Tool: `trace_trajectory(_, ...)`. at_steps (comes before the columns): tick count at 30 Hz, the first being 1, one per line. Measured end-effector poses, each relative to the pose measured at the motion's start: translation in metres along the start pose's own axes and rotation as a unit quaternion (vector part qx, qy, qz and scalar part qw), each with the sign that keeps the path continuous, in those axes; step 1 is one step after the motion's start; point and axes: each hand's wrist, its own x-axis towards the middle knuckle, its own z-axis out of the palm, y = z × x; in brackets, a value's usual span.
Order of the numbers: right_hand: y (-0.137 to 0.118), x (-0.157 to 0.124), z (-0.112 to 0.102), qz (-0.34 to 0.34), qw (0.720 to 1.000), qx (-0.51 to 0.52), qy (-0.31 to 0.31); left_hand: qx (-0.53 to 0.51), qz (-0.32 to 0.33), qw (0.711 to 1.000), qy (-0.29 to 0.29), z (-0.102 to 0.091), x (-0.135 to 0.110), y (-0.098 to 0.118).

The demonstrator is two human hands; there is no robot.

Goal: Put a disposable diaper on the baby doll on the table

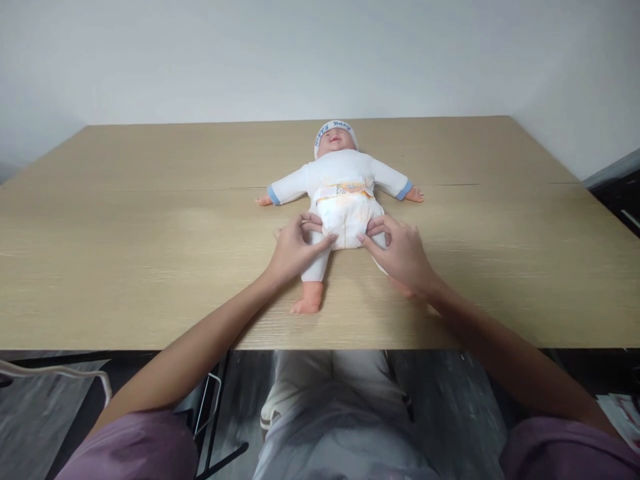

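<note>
A baby doll in white clothes and a white cap lies on its back in the middle of the wooden table, arms spread, feet toward me. It wears a white diaper with a patterned waistband. My left hand pinches the diaper's edge at the doll's left-side leg opening. On the other side my right hand does the same with fingertips on the diaper's edge, and it covers that leg. One bare doll foot shows below my left hand.
The table's near edge runs across the view just below the doll's foot. A plain white wall stands behind the table. Dark objects sit at the far right, and a white cable hangs at lower left under the table.
</note>
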Motion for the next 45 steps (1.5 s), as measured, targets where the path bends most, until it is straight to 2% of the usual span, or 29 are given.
trace_trajectory(3,0.001,-0.001,0.002,-0.013,1.0,-0.016,-0.003,-0.017,-0.006,1.0,0.006,-0.002,0.0,0.003)
trace_trajectory(6,0.001,0.0,0.005,-0.034,0.999,-0.03,-0.007,-0.034,-0.003,0.998,-0.043,-0.006,0.002,0.006)
trace_trajectory(8,0.002,0.001,0.006,-0.042,0.999,-0.026,-0.012,-0.08,-0.023,0.993,-0.083,-0.008,0.005,0.008)
trace_trajectory(10,0.002,0.003,0.005,-0.023,1.0,0.004,-0.019,-0.162,-0.067,0.978,-0.111,-0.01,0.009,0.007)
trace_trajectory(13,0.0,0.005,-0.001,0.047,0.995,0.084,-0.038,-0.276,-0.126,0.945,-0.126,-0.011,0.013,0.005)
trace_trajectory(17,-0.004,0.003,-0.007,0.093,0.987,0.125,-0.045,-0.32,-0.145,0.928,-0.126,-0.011,0.014,0.0)
trace_trajectory(24,0.009,0.003,-0.005,0.04,0.996,0.079,0.011,-0.337,-0.112,0.929,-0.104,-0.004,0.012,-0.008)
trace_trajectory(28,0.024,0.005,-0.002,0.038,0.995,0.087,-0.013,-0.327,-0.086,0.936,-0.098,-0.001,0.013,-0.009)
trace_trajectory(31,0.027,0.0,-0.005,0.017,0.996,0.078,-0.028,-0.318,-0.084,0.941,-0.081,-0.006,0.008,-0.006)
trace_trajectory(35,0.034,-0.015,-0.024,-0.008,0.995,0.089,-0.037,-0.225,-0.044,0.972,-0.058,-0.034,-0.003,-0.009)
trace_trajectory(37,0.046,-0.022,-0.035,-0.006,0.996,0.081,-0.032,-0.132,0.001,0.991,-0.014,-0.053,-0.007,-0.019)
trace_trajectory(39,0.064,-0.02,-0.044,-0.019,0.999,0.03,-0.005,-0.016,0.058,0.997,0.046,-0.068,-0.004,-0.035)
trace_trajectory(42,0.094,0.009,-0.046,-0.086,0.989,-0.109,0.054,0.164,0.135,0.972,0.099,-0.075,0.017,-0.058)
trace_trajectory(45,0.112,0.066,-0.032,-0.125,0.965,-0.219,0.065,0.283,0.156,0.94,0.112,-0.059,0.058,-0.066)
